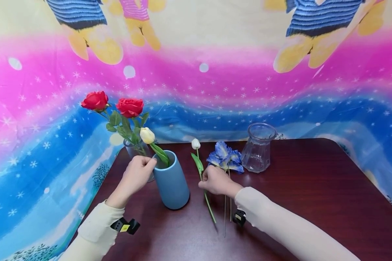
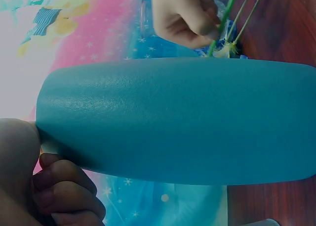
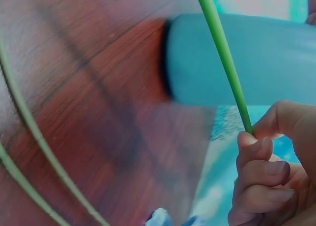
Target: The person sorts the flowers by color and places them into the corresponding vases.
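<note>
My left hand (image 1: pixel 138 175) pinches the rim of a blue vase (image 1: pixel 174 186) between thumb and fingers. The vase stands upright on the table, and a cream tulip (image 1: pixel 147 135) leans out of its mouth. In the left wrist view the vase (image 2: pixel 173 119) spans the picture, with curled fingers (image 2: pixel 69 191) at its rim end. My right hand (image 1: pixel 217 180) pinches the green stem of a white tulip (image 1: pixel 196 144), right of the vase. Up close in the right wrist view, thumb and forefinger hold that stem (image 3: pixel 224 58); its bloom is out of sight there.
Blue flowers (image 1: pixel 225 157) lie under and beyond my right hand, their thin stems pointing towards me. A clear glass vase (image 1: pixel 257 156) stands behind them to the right. Two red roses (image 1: pixel 130 107) rise from another glass vase (image 1: pixel 134 149) at the left, partly hidden. A printed cloth (image 1: pixel 196 87) hangs behind the dark table (image 1: pixel 313 188).
</note>
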{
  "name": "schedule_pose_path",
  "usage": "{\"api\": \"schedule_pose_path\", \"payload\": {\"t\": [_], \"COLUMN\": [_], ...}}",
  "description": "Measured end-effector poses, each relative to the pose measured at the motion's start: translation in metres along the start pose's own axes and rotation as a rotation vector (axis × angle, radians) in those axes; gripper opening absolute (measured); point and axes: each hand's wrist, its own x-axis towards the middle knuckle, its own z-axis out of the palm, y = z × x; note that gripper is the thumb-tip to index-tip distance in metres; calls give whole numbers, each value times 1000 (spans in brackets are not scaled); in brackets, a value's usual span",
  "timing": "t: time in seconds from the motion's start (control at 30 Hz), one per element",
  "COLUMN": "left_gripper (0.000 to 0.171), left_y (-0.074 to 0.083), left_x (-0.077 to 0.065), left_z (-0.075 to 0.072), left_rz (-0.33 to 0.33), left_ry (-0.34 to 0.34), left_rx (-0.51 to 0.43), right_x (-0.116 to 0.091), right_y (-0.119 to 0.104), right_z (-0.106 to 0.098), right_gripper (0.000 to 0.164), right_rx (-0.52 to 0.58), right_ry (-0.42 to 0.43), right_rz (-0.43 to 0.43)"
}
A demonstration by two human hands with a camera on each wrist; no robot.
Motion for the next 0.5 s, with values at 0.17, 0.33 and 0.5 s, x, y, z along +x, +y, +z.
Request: {"api": "schedule_pose_path", "payload": {"t": [0.17,0.33,0.5], "left_gripper": [45,45,46], "left_y": [0,0,0], "left_x": [0,0,0], "left_z": [0,0,1], "left_rz": [-3,-6,-11], "left_ry": [3,3,2], "left_rx": [1,2,-1], "right_x": [-9,-19,-26], "right_y": [-11,-21,-30], "right_z": [-8,-17,-26], "right_gripper": [44,40,34], "right_rx": [46,49,30], "right_ry": [43,66,134], "right_rz": [-54,-68,-105]}}
